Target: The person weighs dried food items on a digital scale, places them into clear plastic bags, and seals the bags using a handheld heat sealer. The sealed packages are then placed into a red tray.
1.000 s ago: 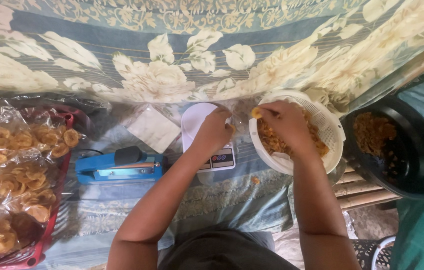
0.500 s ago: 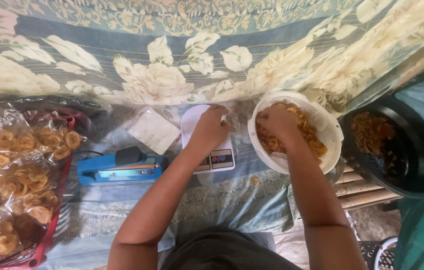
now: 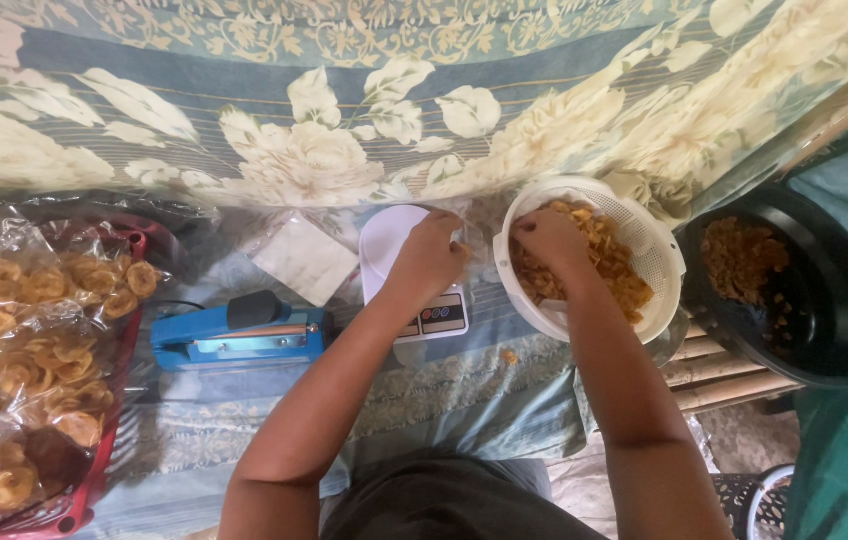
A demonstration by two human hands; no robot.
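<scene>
Digging the right hand (image 3: 547, 240), curled around crispy chips, into the perforated white basket (image 3: 659, 255); the left hand (image 3: 432, 255) is pinching a crinkly clear bag over the flat white scale (image 3: 389, 250).

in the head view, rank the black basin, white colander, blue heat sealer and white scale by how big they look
1. black basin
2. white colander, close behind the basin, partly hidden by the right hand
3. blue heat sealer
4. white scale, partly hidden by the left hand, so unsure

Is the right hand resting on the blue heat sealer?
No. The right hand is inside the white perforated basket of fried snacks, while the blue heat sealer lies untouched, away from both hands.
</scene>
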